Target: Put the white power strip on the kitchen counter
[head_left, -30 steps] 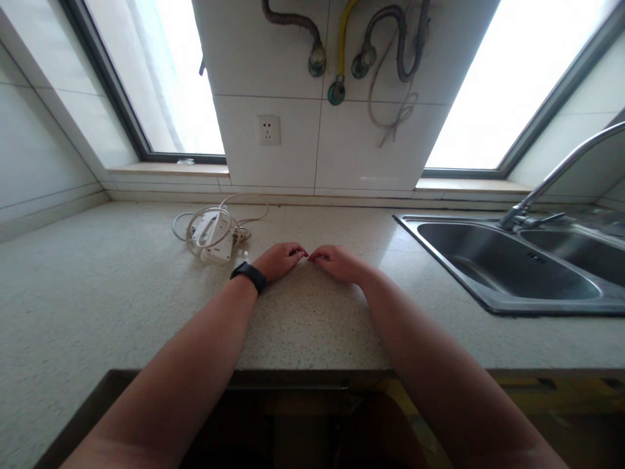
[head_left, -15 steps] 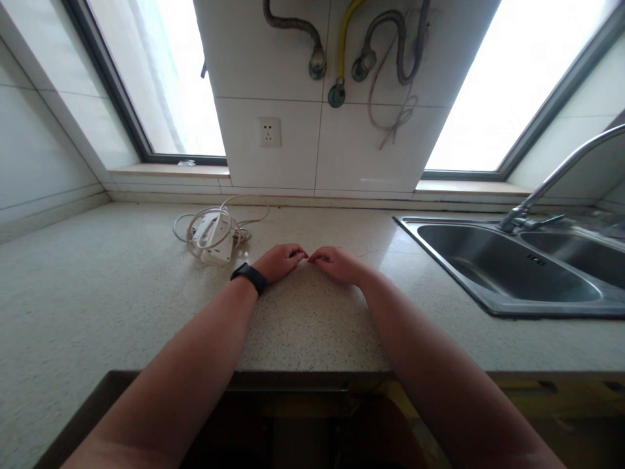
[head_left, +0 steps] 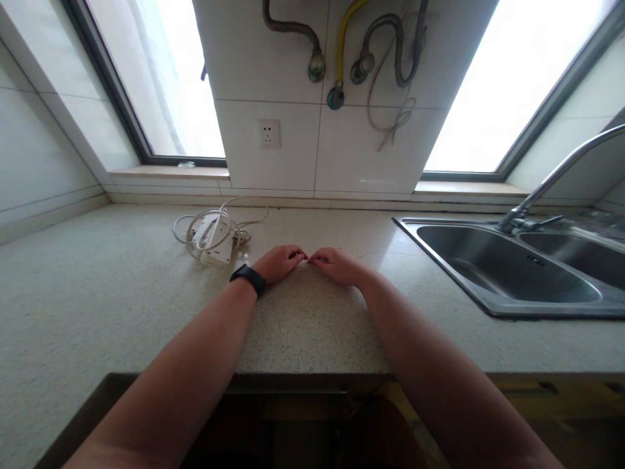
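Observation:
Both forearms reach out over the speckled stone countertop (head_left: 312, 326). My left hand (head_left: 282, 262), with a black watch (head_left: 249, 279) on its wrist, is low over the counter, its fingers bent and pressed together. Facing it, my right hand (head_left: 336, 265) has its fingers drawn together in the same pinch. The two sets of fingertips meet or nearly meet in the middle. Anything between them is too small to make out. Left of my left hand lies a white power strip (head_left: 215, 241) with its cord coiled over it.
A steel double sink (head_left: 508, 260) with a chrome faucet (head_left: 517, 215) is set into the counter at the right. On the tiled wall are a socket (head_left: 269, 133), grey hoses (head_left: 293, 26) and a yellow pipe (head_left: 342, 45). Windows flank the wall section. The counter's front edge (head_left: 312, 374) runs below my arms.
Hands and arms hold the same pose, with fingertips together. Only a very slight shift of the view shows.

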The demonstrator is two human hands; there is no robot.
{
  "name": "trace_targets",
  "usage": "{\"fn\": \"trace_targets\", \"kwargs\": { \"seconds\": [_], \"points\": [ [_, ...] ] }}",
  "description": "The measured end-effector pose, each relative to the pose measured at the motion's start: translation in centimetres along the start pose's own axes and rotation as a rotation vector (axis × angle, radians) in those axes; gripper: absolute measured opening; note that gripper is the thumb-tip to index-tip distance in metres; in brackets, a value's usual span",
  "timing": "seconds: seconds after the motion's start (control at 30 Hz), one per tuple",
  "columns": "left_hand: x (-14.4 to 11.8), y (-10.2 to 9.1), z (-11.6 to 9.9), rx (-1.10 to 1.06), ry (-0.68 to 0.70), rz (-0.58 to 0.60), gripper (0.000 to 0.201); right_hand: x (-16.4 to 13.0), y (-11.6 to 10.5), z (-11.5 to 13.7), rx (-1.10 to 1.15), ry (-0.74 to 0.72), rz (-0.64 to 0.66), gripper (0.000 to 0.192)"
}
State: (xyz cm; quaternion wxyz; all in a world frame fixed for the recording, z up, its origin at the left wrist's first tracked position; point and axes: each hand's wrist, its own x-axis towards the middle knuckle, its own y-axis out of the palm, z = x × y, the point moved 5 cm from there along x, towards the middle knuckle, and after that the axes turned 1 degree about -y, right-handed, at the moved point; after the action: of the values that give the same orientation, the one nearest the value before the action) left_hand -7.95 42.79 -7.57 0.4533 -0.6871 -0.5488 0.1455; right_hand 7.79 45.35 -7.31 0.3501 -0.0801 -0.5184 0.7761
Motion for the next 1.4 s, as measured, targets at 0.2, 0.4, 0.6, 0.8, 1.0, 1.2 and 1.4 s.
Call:
{"fn": "trace_targets", "kwargs": {
  "seconds": [0.2, 0.4, 0.6, 0.8, 1.0, 1.2, 1.4],
  "points": [
    [-0.01, 0.00, 0.07, -0.001, 0.007, -0.005, 0.032, 0.02, -0.06, 0.09, -0.007, 0.012, 0.006, 0.027],
    [0.00, -0.04, -0.07, 0.006, -0.001, 0.004, 0.033, 0.08, -0.02, -0.05, -0.006, 0.011, 0.005, 0.027],
    [-0.03, -0.07, -0.19, 0.004, -0.008, 0.007, 0.033, 0.02, -0.13, 0.10, -0.016, 0.028, 0.010, 0.027],
    [-0.07, -0.02, -0.17, -0.007, -0.008, 0.002, 0.032, 0.01, -0.02, 0.09, -0.009, 0.021, 0.005, 0.027],
    [-0.06, -0.04, -0.15, -0.015, -0.006, 0.007, 0.031, 0.09, 0.11, -0.09, 0.002, -0.004, -0.008, 0.029],
    [-0.06, -0.03, -0.13, -0.005, -0.013, 0.008, 0.033, 0.05, 0.04, -0.15, 0.002, 0.007, -0.004, 0.029],
    [-0.04, -0.05, -0.18, -0.007, -0.015, 0.004, 0.034, -0.02, -0.15, 0.25, -0.013, 0.018, 0.009, 0.027]
  ]
}}
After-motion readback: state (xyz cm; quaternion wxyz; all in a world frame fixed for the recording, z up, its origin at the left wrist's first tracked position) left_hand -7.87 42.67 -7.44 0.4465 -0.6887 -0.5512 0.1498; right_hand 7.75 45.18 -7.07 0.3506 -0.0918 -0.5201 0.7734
